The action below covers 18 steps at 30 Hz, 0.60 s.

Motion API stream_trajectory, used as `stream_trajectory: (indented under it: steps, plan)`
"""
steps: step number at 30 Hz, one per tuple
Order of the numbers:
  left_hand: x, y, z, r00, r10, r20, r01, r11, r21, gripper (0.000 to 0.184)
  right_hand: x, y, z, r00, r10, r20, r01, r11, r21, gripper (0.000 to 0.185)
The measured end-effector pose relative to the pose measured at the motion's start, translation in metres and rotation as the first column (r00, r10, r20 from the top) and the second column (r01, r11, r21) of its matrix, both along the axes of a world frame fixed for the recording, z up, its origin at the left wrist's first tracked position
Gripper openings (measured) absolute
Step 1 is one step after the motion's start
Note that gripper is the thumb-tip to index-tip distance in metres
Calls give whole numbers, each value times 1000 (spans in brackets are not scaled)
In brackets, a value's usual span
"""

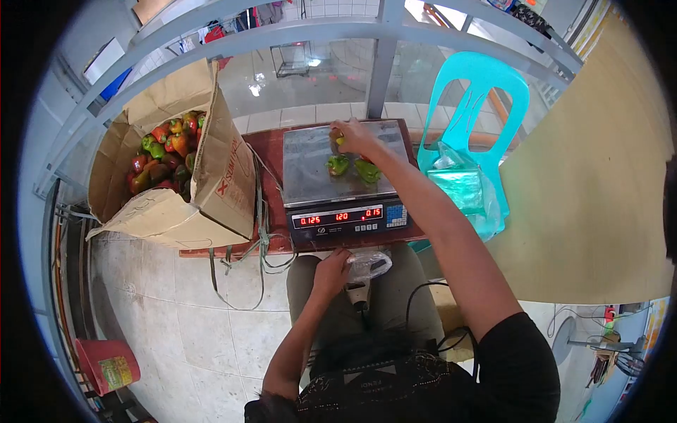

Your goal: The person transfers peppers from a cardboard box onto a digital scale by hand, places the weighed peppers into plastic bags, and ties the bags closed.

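Observation:
My right hand [350, 135] is over the back of the steel pan [302, 151] of a digital scale [328, 231], its fingers closed around a bell pepper [340, 141], mostly hidden, with a yellowish patch showing. Two green bell peppers, one on the left [338, 166] and one on the right [367, 170], lie on the pan in front of it. Red digits on the display read 0.125, 1.20 and 0.15. Over my lap, my left hand [331, 273] is closed on the edge of a clear plastic bag [371, 266].
A cardboard box [229, 187] full of red and green peppers [166, 156] stands left of the scale on a reddish-brown table [265, 144]. At right, a turquoise chair [518, 95] carries a pack of plastic bags [458, 190]. Loose straps [262, 243] hang from the table's front edge.

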State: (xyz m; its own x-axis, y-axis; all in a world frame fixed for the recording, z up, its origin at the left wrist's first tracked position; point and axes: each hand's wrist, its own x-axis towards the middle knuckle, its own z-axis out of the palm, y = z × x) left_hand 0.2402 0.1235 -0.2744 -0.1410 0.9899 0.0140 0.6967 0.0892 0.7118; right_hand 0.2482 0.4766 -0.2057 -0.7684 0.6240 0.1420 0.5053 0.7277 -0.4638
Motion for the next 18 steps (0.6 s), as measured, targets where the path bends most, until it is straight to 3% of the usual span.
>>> stream_trajectory:
  steps: [1,4,7,10,16,18]
  plan:
    - [1,1,0,1000,-4,6,4,1000,-3,20,0,1,-2,1000,-17,25,17,1000,-4,63]
    - [0,1,3,1000,-5,17,6,999,-37,21,-8,17,1,978,155,142,-154,988,-19,68]
    - [1,0,-1,1000,25,-1,-25,1000,-7,24,-17,10,21,916,156,369,-124,986,-110,72]
    - [0,-1,2,999,28,21,-27,999,-44,25,-10,-23,71,861,129,492,46,944,-328,70]
    - [0,-1,1,999,30,23,-29,999,-36,27,-19,-15,60,824,120,553,-45,988,-148,74]
    - [0,-1,1,999,27,26,-25,999,-48,27,-18,-9,63,840,155,520,-94,985,-142,52]
